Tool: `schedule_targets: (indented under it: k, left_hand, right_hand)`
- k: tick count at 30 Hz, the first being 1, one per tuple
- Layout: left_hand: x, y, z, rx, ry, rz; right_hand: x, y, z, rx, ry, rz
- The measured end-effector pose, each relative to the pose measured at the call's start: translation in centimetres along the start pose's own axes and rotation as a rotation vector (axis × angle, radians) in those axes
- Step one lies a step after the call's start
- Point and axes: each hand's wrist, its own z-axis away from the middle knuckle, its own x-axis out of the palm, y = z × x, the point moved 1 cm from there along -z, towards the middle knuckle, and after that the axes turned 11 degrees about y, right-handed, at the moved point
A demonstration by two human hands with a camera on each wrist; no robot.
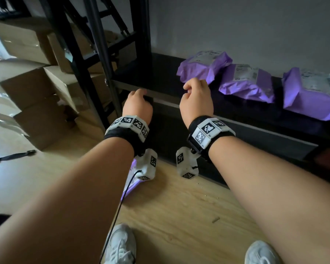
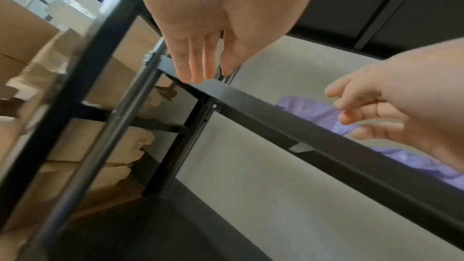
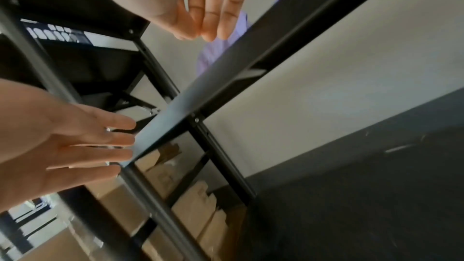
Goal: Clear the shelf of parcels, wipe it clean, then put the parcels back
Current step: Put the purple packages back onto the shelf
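Our forearms reach toward the black shelf (image 1: 137, 80), both hands empty.

Three purple parcels (image 1: 204, 66) (image 1: 248, 82) (image 1: 312, 94) lie along its right part. Our right hand (image 1: 196, 100) hovers beside the leftmost one, fingers loosely curled, holding nothing; our left hand (image 1: 137, 103) has straight, relaxed fingers at the shelf's front rail near the corner post. Cardboard boxes (image 1: 36, 88) stand left of the rack.
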Motion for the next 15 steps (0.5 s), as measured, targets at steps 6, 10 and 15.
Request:
schedule_targets:
  k: [6,10,15]
  left_hand:
    - [1.5,-8.7,1.6,-0.102,-0.116,-0.17]
    - [3.0,-14.2,3.3,-0.161,-0.215,-0.275]
    - [5.5,-20.7,5.8,-0.261,-0.321,-0.34]
  right_hand:
    - [3.6,1.1,7.3,0.024,-0.265,0.08]
    - [6.6,2.9,12.1,0.123,-0.461,0.139]
    - [10.5,5.9,18.2,0.203,-0.782,0.226]
